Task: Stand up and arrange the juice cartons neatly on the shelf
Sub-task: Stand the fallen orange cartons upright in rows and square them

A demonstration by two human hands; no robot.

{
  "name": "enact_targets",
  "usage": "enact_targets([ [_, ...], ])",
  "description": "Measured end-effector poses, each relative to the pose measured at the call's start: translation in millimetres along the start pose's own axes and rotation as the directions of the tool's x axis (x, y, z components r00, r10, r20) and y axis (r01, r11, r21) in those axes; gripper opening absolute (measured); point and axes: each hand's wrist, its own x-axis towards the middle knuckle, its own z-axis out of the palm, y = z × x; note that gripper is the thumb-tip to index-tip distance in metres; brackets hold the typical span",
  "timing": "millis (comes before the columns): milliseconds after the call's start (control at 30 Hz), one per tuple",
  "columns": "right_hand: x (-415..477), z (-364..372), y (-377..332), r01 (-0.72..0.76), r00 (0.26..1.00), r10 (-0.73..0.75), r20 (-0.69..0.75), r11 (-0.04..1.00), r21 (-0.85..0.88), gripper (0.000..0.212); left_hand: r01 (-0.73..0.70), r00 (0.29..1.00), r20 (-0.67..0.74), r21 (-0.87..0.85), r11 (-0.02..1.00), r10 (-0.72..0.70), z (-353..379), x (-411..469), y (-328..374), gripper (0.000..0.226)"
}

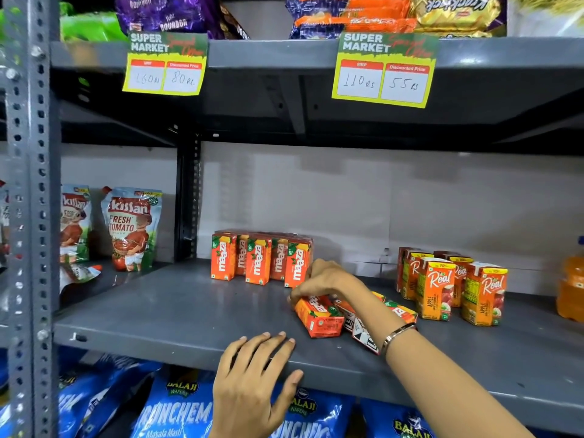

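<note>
Several orange Maaza juice cartons (259,259) stand upright in a tight group at the back of the grey shelf (177,314). To the right, several Real apple cartons (436,289) stand upright. Between the two groups a few cartons lie flat. My right hand (328,279) reaches over them, fingers closed on the far end of a lying Maaza carton (319,317). More lying cartons (401,311) sit partly hidden under my right forearm. My left hand (252,374) rests flat on the shelf's front edge, fingers spread, holding nothing.
Kissan tomato pouches (132,229) stand at the shelf's left, beyond a grey upright post (31,216). An orange bottle (572,289) is at the far right edge. Price tags (385,71) hang from the shelf above. Blue wafer bags (177,412) fill the shelf below.
</note>
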Motion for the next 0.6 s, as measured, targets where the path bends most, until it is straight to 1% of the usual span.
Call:
enact_targets([
  [100, -9, -13, 0, 0.069, 0.997, -0.066, -0.044, 0.995, 0.068, 0.049, 0.004, 1.000, 0.003, 0.001, 1.000, -0.004, 0, 0, 0, 0.040],
  [200, -20, -32, -1, 0.165, 0.985, -0.155, -0.070, 0.968, 0.191, 0.049, 0.014, 1.000, 0.011, -0.003, 1.000, -0.014, -1, 1, 1, 0.041],
  [333, -33, -54, -4, 0.296, 0.953, -0.302, -0.027, 0.907, 0.301, 0.050, 0.022, 0.999, 0.032, -0.041, 0.999, -0.021, -7, 4, -1, 0.041],
  [400, -33, -60, -6, 0.354, 0.930, -0.369, -0.008, 0.888, 0.294, 0.054, 0.055, 0.998, 0.040, -0.043, 0.998, -0.053, -14, 6, -8, 0.041],
  [467, -28, -61, -10, 0.394, 0.910, -0.414, 0.019, 0.880, 0.267, 0.058, 0.130, 0.991, 0.025, -0.030, 0.991, -0.129, -23, 9, -22, 0.042],
  [600, -10, -53, -33, 0.459, 0.861, -0.495, 0.115, 0.854, 0.245, 0.058, 0.247, 0.969, 0.000, 0.032, 0.969, -0.247, -42, 10, -60, 0.047],
])
